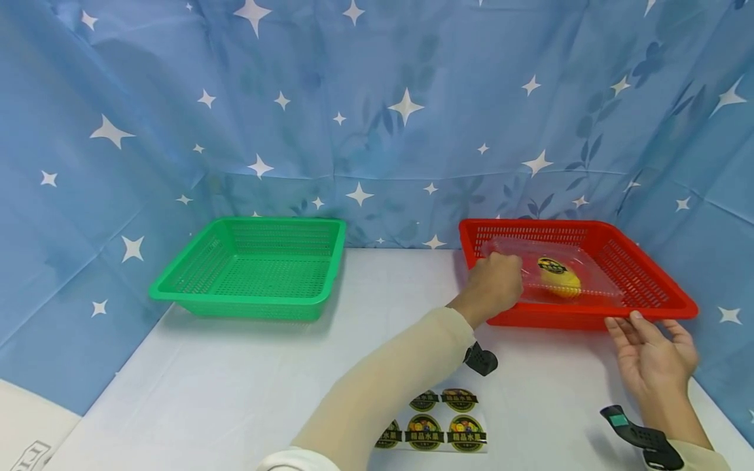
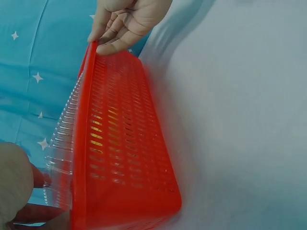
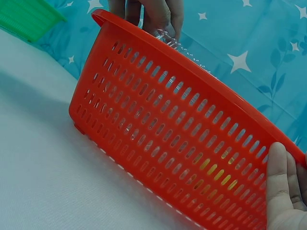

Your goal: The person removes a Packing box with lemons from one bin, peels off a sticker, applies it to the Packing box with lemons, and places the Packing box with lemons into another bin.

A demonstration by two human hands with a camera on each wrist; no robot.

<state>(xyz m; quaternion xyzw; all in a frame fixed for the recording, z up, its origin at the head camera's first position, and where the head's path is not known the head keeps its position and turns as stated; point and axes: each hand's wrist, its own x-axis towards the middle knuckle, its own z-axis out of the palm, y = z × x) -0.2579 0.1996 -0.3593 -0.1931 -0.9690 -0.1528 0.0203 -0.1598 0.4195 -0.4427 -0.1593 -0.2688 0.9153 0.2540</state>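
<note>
A clear plastic box [image 1: 524, 288] lies inside the red basket [image 1: 654, 288] at the right of the table. Through its lid shows a yellow fruit [image 1: 562, 282], and a black-and-gold round sticker [image 1: 552, 265] is on top. My left hand [image 1: 496, 281] reaches over the basket's front left rim and holds the box by its left end; part of its grip is hidden. With thumb and fingers, my right hand [image 1: 656, 350] pinches the basket's front rim near the right corner. In the right wrist view, left fingers [image 3: 160, 14] stand behind the rim beside the box.
At the left of the table stands a green basket [image 1: 250, 302] with nothing visible inside. A sheet of round fruit stickers [image 1: 436, 425] lies near the front, partly covered by the left sleeve. A blue starred curtain [image 1: 389, 150] hangs behind the table.
</note>
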